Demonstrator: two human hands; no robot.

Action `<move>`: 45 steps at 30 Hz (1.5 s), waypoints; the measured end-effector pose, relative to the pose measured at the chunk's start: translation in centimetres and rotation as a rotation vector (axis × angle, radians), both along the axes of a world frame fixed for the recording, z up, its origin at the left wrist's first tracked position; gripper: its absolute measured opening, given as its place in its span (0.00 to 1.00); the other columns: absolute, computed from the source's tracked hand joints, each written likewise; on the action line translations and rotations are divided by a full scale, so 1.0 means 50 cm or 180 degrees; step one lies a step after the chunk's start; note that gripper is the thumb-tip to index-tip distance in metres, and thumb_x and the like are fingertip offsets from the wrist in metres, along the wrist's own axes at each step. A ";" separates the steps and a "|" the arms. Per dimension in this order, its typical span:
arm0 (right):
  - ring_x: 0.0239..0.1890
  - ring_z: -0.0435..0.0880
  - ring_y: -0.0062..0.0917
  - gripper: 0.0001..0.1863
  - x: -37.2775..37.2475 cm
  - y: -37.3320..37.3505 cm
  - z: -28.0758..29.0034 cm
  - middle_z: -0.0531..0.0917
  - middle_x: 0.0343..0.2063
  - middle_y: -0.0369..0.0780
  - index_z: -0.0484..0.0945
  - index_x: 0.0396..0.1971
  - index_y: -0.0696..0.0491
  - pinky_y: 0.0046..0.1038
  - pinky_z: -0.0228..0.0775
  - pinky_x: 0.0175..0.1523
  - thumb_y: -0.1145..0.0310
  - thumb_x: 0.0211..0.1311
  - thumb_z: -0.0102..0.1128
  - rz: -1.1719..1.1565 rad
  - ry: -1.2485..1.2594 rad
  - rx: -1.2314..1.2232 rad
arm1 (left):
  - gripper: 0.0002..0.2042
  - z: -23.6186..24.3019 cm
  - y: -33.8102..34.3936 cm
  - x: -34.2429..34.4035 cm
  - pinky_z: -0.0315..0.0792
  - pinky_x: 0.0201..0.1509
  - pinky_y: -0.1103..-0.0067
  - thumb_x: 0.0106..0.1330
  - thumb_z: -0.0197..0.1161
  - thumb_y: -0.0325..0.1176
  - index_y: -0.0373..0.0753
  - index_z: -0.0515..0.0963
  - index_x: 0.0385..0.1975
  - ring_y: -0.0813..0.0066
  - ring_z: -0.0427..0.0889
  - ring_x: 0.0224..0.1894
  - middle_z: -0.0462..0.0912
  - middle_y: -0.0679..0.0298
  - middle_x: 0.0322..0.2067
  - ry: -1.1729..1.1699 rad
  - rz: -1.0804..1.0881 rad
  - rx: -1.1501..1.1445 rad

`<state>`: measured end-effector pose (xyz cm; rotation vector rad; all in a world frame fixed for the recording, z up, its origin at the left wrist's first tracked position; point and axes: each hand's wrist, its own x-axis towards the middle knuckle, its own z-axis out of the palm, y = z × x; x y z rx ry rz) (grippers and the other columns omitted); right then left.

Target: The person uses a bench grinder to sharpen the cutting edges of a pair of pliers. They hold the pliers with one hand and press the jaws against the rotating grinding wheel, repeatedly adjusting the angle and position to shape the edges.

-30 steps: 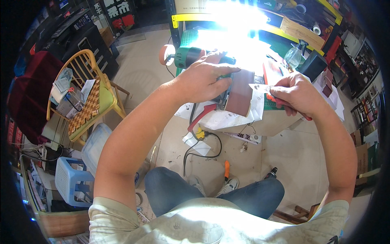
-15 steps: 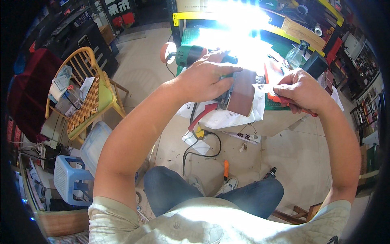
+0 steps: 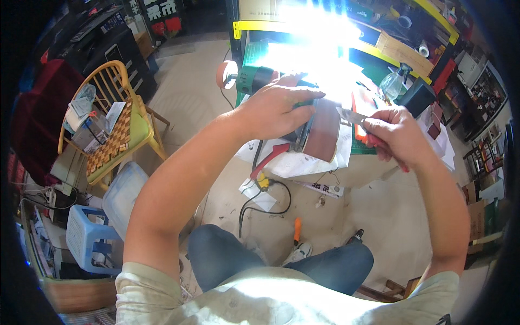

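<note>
The left hand [image 3: 273, 111] is laid flat, fingers spread, on top of a green belt sander [image 3: 260, 78] at the edge of the workbench [image 3: 374, 162], nothing being gripped; the brown sanding belt [image 3: 323, 130] is seen just to its right. A small metal blade [image 3: 352, 116] with a red handle is pinched in the closed fingers of the right hand [image 3: 398, 135]; its tip is held just beside the belt, though contact cannot be told. A yellow chair [image 3: 116, 124] and a blue stool [image 3: 86, 238] are seen on the floor at the left.
</note>
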<state>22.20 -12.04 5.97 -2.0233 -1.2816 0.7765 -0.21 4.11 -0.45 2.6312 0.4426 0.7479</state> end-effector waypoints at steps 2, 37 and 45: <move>0.11 0.75 0.16 0.11 -0.014 -0.007 -0.028 0.81 0.18 0.35 0.80 0.35 0.59 0.18 0.64 0.15 0.65 0.68 0.59 -0.0146 0.0637 0.0308 | 0.21 0.003 0.002 0.000 0.54 0.73 0.59 0.70 0.54 0.42 0.45 0.77 0.61 0.45 0.59 0.72 0.63 0.41 0.68 -0.0157 0.0003 -0.0309; 0.16 0.79 0.28 0.25 -0.047 -0.243 -0.267 0.77 0.23 0.43 0.66 0.58 0.71 0.24 0.73 0.16 0.68 0.72 0.33 -0.0075 0.6492 0.0740 | 0.19 -0.047 0.019 0.006 0.69 0.66 0.66 0.67 0.60 0.34 0.41 0.77 0.58 0.53 0.70 0.66 0.69 0.53 0.65 -0.0498 0.0807 0.0397; 0.10 0.73 0.24 0.19 -0.043 -0.171 -0.208 0.76 0.18 0.39 0.75 0.45 0.63 0.23 0.65 0.12 0.62 0.75 0.40 -0.0436 0.4198 0.0705 | 0.19 -0.039 0.019 0.004 0.69 0.64 0.67 0.68 0.60 0.35 0.40 0.77 0.58 0.53 0.72 0.63 0.71 0.50 0.63 -0.0648 0.0635 0.0166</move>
